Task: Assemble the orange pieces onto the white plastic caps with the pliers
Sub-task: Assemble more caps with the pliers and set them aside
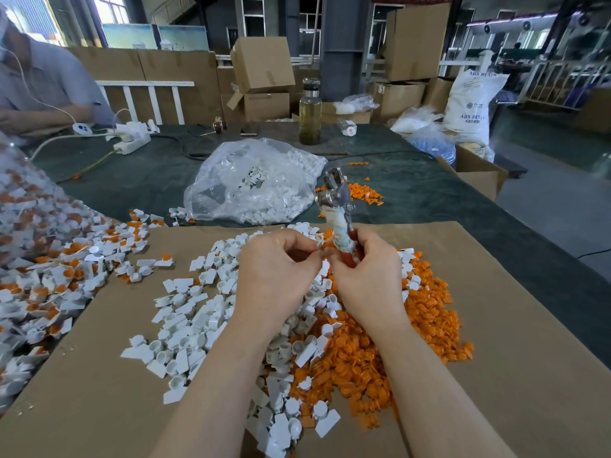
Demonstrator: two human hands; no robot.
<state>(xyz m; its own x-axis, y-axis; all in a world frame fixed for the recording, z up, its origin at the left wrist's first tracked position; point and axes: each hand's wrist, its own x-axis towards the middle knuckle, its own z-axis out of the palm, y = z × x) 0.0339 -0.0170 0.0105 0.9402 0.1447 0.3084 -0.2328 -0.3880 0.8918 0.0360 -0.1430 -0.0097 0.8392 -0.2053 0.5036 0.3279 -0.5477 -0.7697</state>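
I have the pliers [340,219] upright in my right hand [367,276], fingers wrapped round the red, tape-bound handles, the metal head pointing up and away from me above the piles. My left hand [277,269] is curled just beside it, fingertips pinching something small at the base of the handles; I think it is a white cap [319,247] with a bit of orange against it, but it is mostly hidden, so I cannot say how the two sit together.

The loose stock lies right below my wrists on the cardboard sheet [496,375]: white plastic caps [185,322] spread to the left and middle, orange pieces [426,312] heaped to the right. Finished ones, white with orange fitted, are piled at the far left [49,285], and a clear bag of caps [254,183] sits beyond the cardboard.

I judge these parts to be very light, rigid and slick, easy to flick away or drop back into the heap. I would hold a cap by its flat tab, leaving the round cup free for the orange insert, and squeeze the pliers gently, since thin moulded plastic may crack.
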